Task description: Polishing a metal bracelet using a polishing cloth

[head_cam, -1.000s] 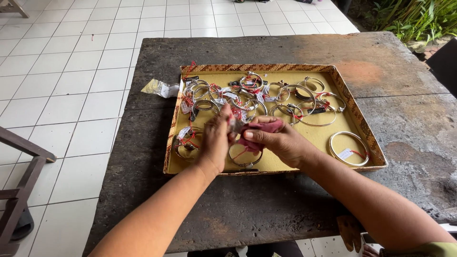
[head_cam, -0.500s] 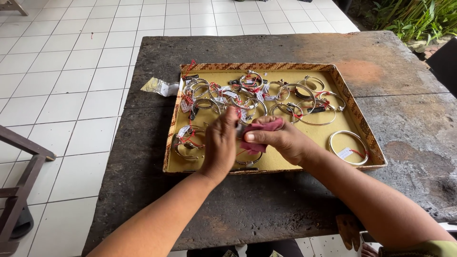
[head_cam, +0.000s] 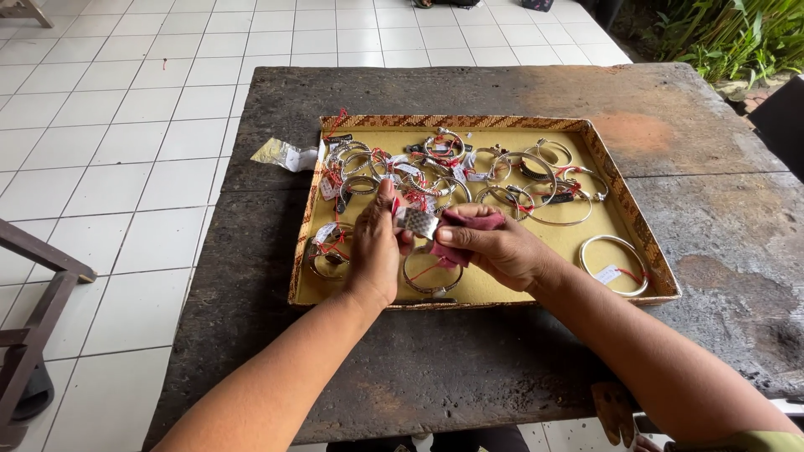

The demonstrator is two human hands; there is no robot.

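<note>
Wide silver cuff bracelet [head_cam: 419,222], textured face up, held above the tray [head_cam: 469,122] near its front-left area. Left hand [head_cam: 374,251] fingers pinched on the cuff's left end, thumb on top. Right hand [head_cam: 496,249] fingers closed around a dark red cloth [head_cam: 469,224], pressed against the cuff's right side. Directly below the hands: a thin bangle [head_cam: 429,274] with red string lying on the yellow tray floor. More tagged silver bangles [head_cam: 528,172] clustered toward the back of the tray, one lone bangle [head_cam: 615,264] at right. Tray sits on dark weathered desk [head_cam: 469,368]; crumpled plastic wrapper [head_cam: 285,156] just left of the tray.
</note>
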